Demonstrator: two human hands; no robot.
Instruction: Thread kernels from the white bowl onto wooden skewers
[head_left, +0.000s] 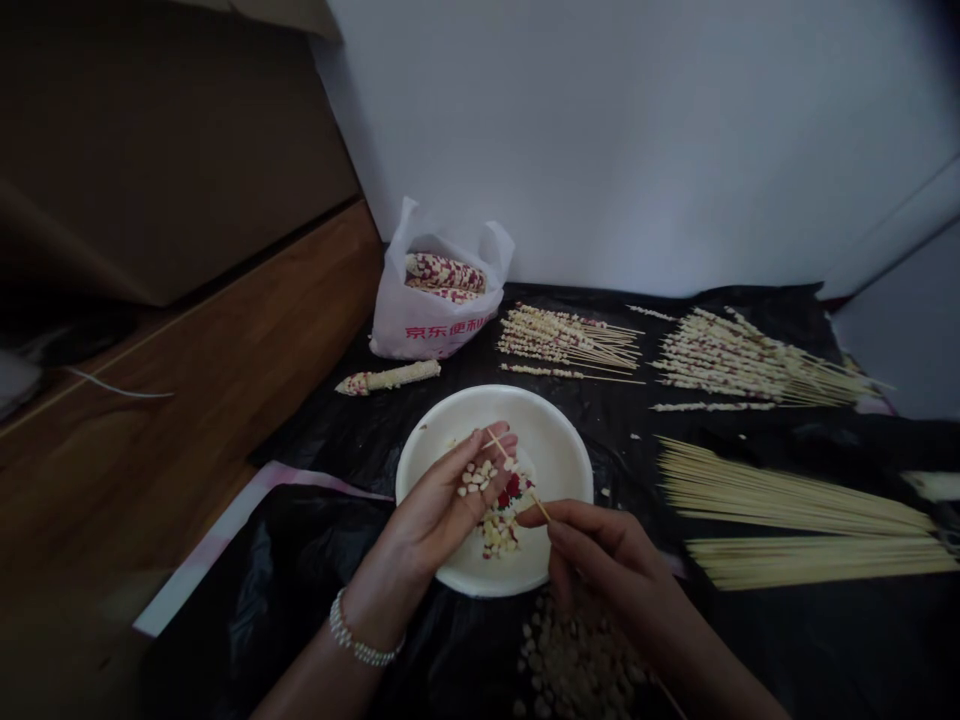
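My left hand (469, 495) is palm up over a white bowl (570, 450), cupping loose corn kernels (478, 478). Its thumb and fingers are near the upper end of a thin bamboo skewer (541, 507). My right hand (600, 550) pinches that skewer at the bowl's right side. A few kernels appear to sit along the skewer between the hands. Pale and dark red kernels (499, 535) lie in the bowl below, partly hidden by my left hand.
Corn cobs (446, 272) fill a white plastic bag (431, 330) behind a partly stripped cob (390, 377). Kernel-threaded skewers (559, 338) lie in two piles at the back right, bare skewers (780, 490) nearer. Loose kernels (574, 660) lie in front on black plastic sheeting (315, 560).
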